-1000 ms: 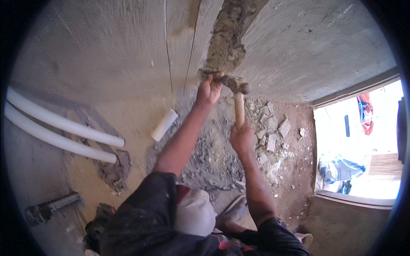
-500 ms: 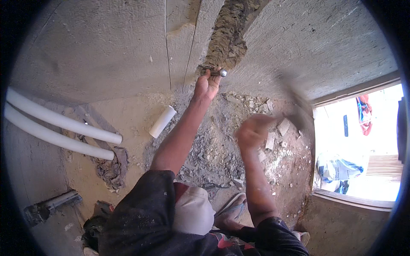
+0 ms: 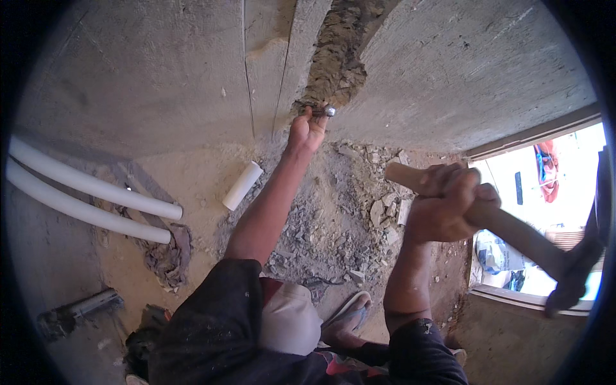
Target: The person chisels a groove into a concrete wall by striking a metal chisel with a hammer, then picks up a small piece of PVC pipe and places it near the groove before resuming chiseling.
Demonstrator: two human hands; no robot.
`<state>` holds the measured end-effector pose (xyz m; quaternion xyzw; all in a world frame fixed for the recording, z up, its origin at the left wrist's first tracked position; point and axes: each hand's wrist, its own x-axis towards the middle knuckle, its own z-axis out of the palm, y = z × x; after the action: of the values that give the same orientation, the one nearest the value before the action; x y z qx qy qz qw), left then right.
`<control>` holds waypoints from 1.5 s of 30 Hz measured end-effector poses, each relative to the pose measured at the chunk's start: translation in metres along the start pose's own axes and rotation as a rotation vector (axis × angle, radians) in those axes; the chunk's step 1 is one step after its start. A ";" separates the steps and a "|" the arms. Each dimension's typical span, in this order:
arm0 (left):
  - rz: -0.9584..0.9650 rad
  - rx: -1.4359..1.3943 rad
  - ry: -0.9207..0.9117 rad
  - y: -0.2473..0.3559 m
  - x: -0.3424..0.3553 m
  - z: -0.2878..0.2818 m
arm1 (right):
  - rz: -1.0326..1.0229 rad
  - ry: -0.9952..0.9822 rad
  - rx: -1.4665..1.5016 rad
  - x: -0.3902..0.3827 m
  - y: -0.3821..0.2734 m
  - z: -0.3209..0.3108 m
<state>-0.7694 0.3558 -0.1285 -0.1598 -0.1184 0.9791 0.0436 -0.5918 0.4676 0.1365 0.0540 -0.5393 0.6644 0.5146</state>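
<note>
My left hand (image 3: pixel 307 133) is wrapped round a metal chisel (image 3: pixel 330 111) at the lower end of a rough groove (image 3: pixel 337 61) cut in the grey wall. The chisel's round, shiny end faces out past my fingers; its tip is hidden by the hand and groove. To the right, my right hand (image 3: pixel 447 206) grips a hammer (image 3: pixel 516 236) by its wooden handle. The dark hammer head is out by the bright wall opening, well apart from the chisel.
Broken rubble (image 3: pixel 321 218) covers the floor below the groove. A short white tube (image 3: pixel 242 185) lies left of my left forearm. Two long white pipes (image 3: pixel 96 186) stick out from the left. At right is a framed opening (image 3: pixel 532 308) with bags beyond.
My right hand has swung the hammer away from the wall, right and back toward me. My left hand holds the chisel at nearly the same place.
</note>
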 end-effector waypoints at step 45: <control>-0.026 0.039 -0.194 -0.001 0.009 -0.012 | 0.431 -0.780 -0.845 -0.049 0.092 -0.095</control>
<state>-0.7742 0.3607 -0.1423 -0.0618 -0.1051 0.9914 0.0476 -0.5912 0.5199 0.0059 -0.0258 -0.9035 0.4133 0.1101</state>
